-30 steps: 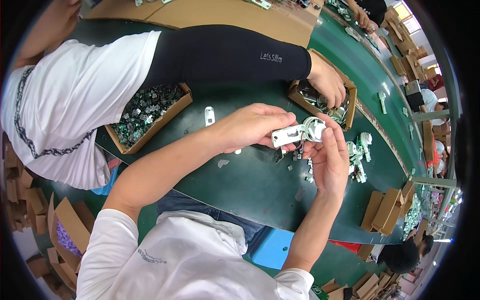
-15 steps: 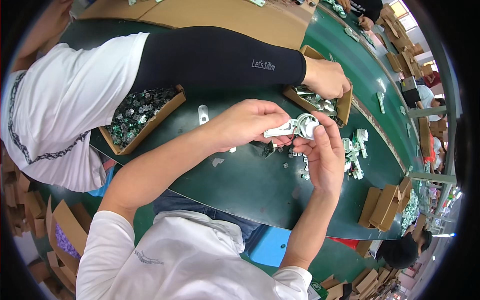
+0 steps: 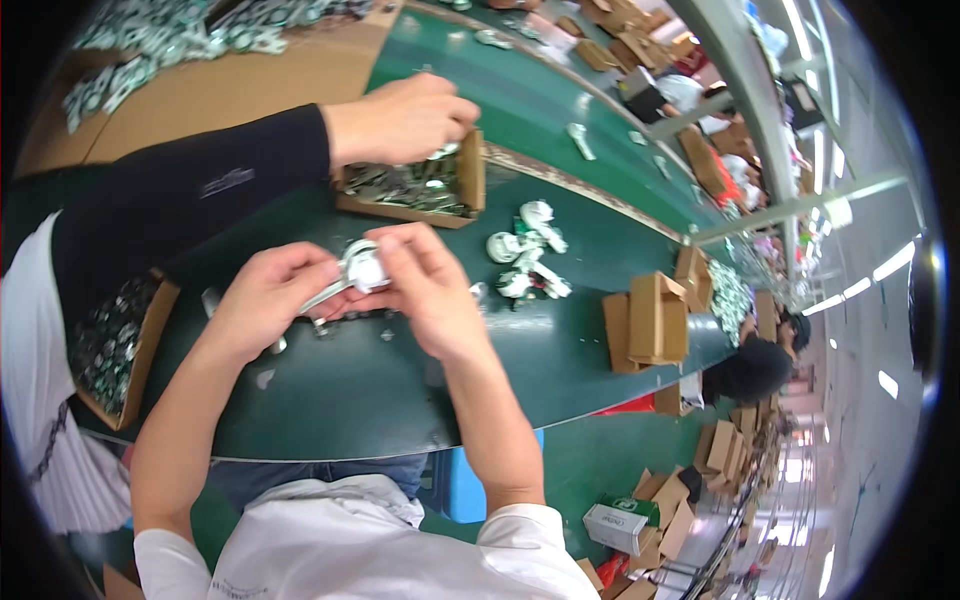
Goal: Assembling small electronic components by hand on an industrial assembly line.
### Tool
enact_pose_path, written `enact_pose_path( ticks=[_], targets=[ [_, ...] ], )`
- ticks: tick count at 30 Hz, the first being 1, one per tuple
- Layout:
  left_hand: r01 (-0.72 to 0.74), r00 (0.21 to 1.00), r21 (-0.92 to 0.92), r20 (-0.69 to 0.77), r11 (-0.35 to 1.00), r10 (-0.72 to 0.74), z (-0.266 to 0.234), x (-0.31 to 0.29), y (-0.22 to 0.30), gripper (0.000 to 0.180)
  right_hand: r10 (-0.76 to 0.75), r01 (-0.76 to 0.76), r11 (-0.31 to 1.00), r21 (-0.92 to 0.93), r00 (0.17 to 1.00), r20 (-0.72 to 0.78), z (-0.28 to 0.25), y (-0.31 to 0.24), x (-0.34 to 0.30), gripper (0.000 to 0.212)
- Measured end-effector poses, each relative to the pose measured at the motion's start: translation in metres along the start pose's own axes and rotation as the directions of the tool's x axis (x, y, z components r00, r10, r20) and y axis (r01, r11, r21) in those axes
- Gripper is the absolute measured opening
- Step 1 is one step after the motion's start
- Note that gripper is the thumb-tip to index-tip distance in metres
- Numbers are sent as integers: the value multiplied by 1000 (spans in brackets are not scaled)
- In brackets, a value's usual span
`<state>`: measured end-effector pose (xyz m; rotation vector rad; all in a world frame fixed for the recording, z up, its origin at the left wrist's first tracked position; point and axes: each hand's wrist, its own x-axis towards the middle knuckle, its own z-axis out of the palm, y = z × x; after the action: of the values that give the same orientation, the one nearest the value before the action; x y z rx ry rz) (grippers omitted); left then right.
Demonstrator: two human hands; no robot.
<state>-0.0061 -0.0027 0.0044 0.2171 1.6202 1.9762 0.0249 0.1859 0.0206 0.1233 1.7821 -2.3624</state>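
Observation:
Both hands are over the dark green table, closed on one white plastic part [image 3: 366, 268] with a round end and a narrow, flat arm. My left hand [image 3: 268, 300] pinches the narrow arm. The fingers of my right hand [image 3: 430, 290] wrap round the round end, with the thumb against its white disc. My fingers cover much of the part. To the right, several similar white assemblies [image 3: 525, 250] lie in a loose cluster. Small bits lie on the table under my hands, too blurred to name.
A co-worker's black-sleeved arm [image 3: 200, 190] reaches across from the left over a cardboard box of metallic-looking pieces [image 3: 415, 190]. Another box of small dark, shiny pieces [image 3: 110, 345] stands at the left. Cardboard boxes [image 3: 655, 320] stand at the right table edge. Pale parts [image 3: 580, 140] lie on the green strip beyond.
The view has swung right, so the table contents sit further left. My hands still hold the white part, which has turned. The co-worker's hand has lifted from inside the box to above it.

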Motion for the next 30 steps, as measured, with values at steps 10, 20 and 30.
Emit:
enact_pose_path(
  ticks=[10,20,30],
  targets=[
    [50,998,17,26,999,-50,3,-2,2,20,125,-131,985,116,990,59,-1,-1,-5,38],
    [32,999,37,38,999,-33,-3,-3,2,19,54,-65,996,66,987,153,-8,7,3,37],
    [-65,997,46,31,997,64,1,-2,0,21,-62,46,994,101,986,154,-10,12,3,36]
  ],
)
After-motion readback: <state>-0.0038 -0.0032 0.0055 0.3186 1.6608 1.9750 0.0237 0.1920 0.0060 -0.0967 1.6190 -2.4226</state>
